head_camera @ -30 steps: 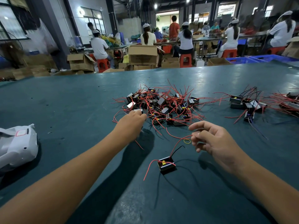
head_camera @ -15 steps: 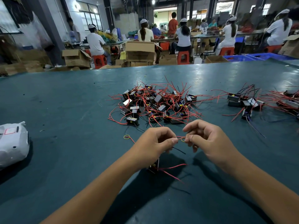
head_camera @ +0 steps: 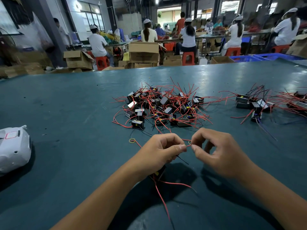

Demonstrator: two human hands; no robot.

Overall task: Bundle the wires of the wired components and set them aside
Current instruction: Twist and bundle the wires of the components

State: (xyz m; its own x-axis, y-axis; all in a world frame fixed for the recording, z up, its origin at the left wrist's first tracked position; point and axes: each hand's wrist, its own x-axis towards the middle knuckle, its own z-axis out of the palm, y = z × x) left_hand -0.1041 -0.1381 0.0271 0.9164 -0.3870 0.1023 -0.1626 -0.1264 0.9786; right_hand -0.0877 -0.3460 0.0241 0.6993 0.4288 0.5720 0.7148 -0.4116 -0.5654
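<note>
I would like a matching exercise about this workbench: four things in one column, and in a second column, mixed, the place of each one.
Things:
1. white plastic bag
2. yellow rubber band
3. big pile of components
4. blue crate

Places:
A. beyond the table's far edge, at the right
B. at the left edge of the view, on the table
C. middle of the table, beyond both hands
D. flat on the table, just left of the left hand

Pairs: 1-B, 2-D, 3-C, 4-A

Dim hall — overhead lamps glare, edges bow, background soft.
</note>
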